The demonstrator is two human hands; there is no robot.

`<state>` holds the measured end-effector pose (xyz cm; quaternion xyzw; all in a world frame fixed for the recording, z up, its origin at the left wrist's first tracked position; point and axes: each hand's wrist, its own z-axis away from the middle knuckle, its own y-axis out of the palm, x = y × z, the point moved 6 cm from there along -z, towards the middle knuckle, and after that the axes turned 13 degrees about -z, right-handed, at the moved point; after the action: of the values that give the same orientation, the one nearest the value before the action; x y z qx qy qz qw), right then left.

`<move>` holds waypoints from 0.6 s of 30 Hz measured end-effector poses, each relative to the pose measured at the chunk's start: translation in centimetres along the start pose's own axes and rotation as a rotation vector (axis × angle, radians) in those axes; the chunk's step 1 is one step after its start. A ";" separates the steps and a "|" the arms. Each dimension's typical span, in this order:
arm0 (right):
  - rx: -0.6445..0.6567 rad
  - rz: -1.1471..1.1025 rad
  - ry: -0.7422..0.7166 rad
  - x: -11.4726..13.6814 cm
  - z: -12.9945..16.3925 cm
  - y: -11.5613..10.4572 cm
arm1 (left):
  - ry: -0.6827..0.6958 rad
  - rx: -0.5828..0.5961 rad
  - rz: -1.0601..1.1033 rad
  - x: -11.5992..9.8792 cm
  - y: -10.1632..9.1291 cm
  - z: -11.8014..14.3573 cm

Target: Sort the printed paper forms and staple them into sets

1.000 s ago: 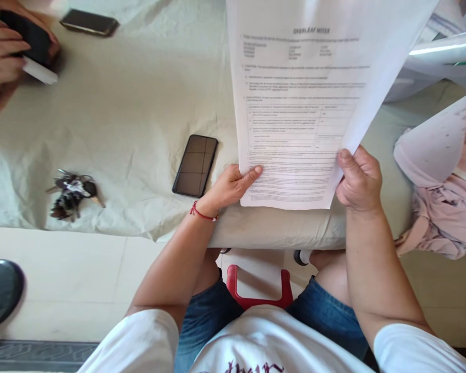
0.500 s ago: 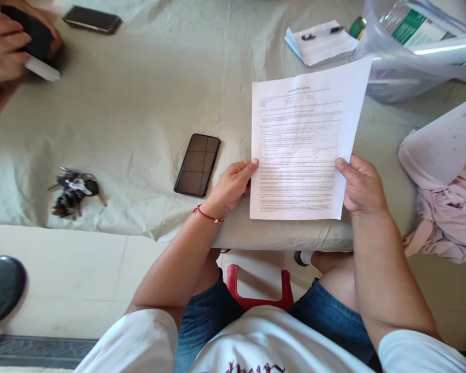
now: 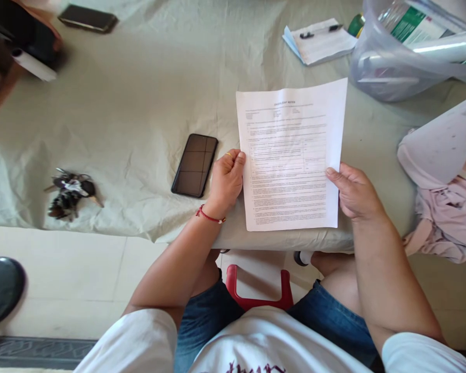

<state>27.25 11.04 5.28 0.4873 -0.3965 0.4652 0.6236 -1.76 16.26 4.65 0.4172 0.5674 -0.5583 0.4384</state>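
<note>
A white printed sheet of paper (image 3: 289, 160) is held up above the front of the cloth-covered table, its text facing me. My left hand (image 3: 228, 178) pinches its left edge, thumb on top and the other fingers mostly behind or curled. On the opposite edge, my right hand (image 3: 351, 189) grips the paper lower down, with the thumb on the printed side and the fingers partly hidden. Just left of my left hand lies a black smartphone (image 3: 194, 166), screen up, not touched by it.
A bunch of keys (image 3: 72, 194) lies at the left front. Farther back are another phone (image 3: 88, 18) and a person's arm beside a dark object (image 3: 27, 31). Papers with a pen (image 3: 320, 39), a clear plastic container (image 3: 392, 77) and pink cloth (image 3: 446, 217) occupy the right.
The paper has shifted left and slightly toward me, and stands straighter in view. Both hands moved with it. At the far left, the other person's hand has moved partly out of view.
</note>
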 end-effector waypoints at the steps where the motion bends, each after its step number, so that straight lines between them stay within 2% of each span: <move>1: 0.003 0.006 0.024 -0.1 0.0 -0.1 | 0.004 -0.003 -0.011 0.0 0.0 0.0; 3: -0.017 0.020 0.041 -0.2 -0.2 -0.4 | 0.008 -0.002 -0.031 -0.1 0.2 0.0; 8: -0.171 0.015 -0.078 0.3 -0.8 -1.8 | 0.002 0.028 -0.076 -0.1 0.6 0.4; 11: -0.237 -0.001 -0.097 0.4 -0.9 -2.5 | -0.010 0.032 -0.112 -0.1 0.6 0.6; 18: -0.254 0.054 -0.143 0.8 -0.8 -3.2 | -0.058 0.110 -0.095 0.7 1.0 0.6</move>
<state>30.60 11.69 5.07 0.4257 -0.5087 0.3920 0.6375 -1.00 15.69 3.74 0.3967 0.5422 -0.6208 0.4042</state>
